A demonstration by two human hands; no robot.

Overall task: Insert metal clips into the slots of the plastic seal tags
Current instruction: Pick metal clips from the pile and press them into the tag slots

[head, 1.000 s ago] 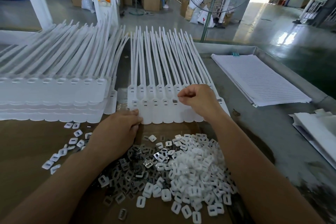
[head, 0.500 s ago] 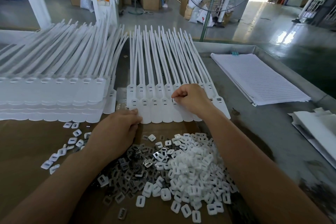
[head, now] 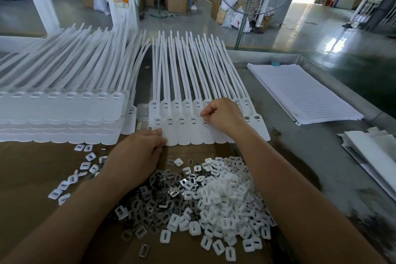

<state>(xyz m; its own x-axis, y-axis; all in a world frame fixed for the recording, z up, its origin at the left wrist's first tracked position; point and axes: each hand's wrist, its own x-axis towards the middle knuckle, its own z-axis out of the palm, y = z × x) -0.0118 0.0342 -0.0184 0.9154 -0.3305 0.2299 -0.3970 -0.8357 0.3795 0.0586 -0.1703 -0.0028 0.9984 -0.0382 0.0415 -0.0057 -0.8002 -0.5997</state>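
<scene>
Head view | our right hand [head: 222,118] pinches a presumed metal clip over a slot [head: 204,122] | seal tags [head: 184,133] run lengthwise away from us | left hand [head: 137,156] presses their near edge

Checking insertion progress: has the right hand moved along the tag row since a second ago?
Yes. The right hand shifted slightly left along the row of seal tags.

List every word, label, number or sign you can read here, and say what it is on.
No text here can be read.
On the stack of white ruled paper sheets: only printed lines show, no legible words.
On the white sack on the floor: a red mark, too blurred to read.
On the white plastic seal tags: the flags look blank.
</scene>
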